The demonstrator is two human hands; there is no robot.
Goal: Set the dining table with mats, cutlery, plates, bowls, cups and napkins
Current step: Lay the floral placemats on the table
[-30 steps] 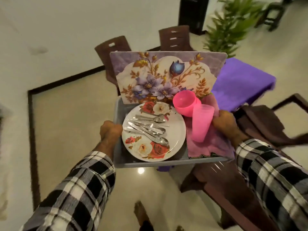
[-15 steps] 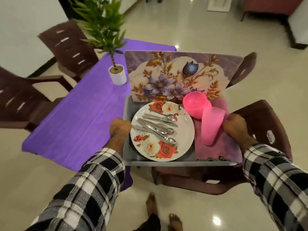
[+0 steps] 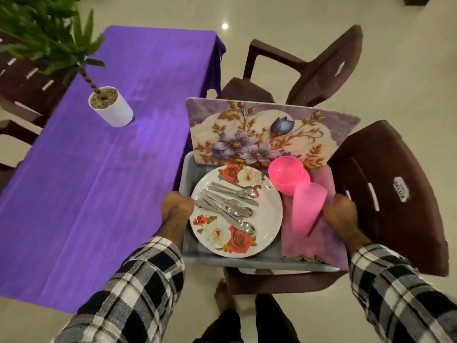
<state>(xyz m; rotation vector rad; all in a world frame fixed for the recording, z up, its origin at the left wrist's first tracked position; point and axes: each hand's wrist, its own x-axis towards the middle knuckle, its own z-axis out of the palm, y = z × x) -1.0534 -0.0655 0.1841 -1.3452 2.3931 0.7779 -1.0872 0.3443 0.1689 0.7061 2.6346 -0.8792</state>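
I carry a grey tray (image 3: 247,260) above a brown chair, just right of the dining table. My left hand (image 3: 176,209) grips its left rim and my right hand (image 3: 340,215) grips its right side over the pink napkin (image 3: 314,243). On the tray lies a white flowered plate (image 3: 268,214) with several steel cutlery pieces (image 3: 228,205) on it. A pink bowl (image 3: 286,173) and a pink cup (image 3: 306,209) lying on its side sit to the plate's right. A floral mat (image 3: 259,134) leans upright at the tray's far edge.
The dining table under a purple cloth (image 3: 99,169) stretches to the left, with a potted plant (image 3: 110,106) in a white pot on it. Brown plastic chairs stand at right (image 3: 395,194), far right (image 3: 314,70) and along the left edge (image 3: 22,95). My bare foot (image 3: 223,297) shows below.
The view has swung round: the purple table moved from the right side to the left and came closer. The tray is held the same way, now over a brown chair.
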